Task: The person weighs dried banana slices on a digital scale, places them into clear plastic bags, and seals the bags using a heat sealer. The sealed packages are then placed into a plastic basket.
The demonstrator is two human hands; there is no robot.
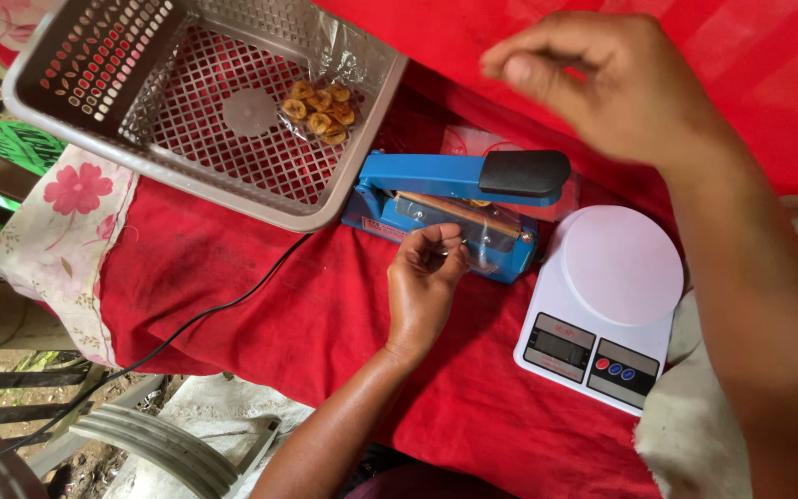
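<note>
L hand (pixel 425 286) pinches clear bag (pixel 473 231) on blue sealer (pixel 454 199); R hand (pixel 602 83) raised, loosely curled, holding nothing.

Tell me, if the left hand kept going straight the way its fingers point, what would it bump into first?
Probably the clear plastic bag lying across the blue heat sealer; the left hand fingertips are already at its edge, though depth is hard to judge.

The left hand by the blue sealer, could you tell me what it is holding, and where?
The left hand pinches a clear plastic bag at its near edge, across the sealer.
</note>
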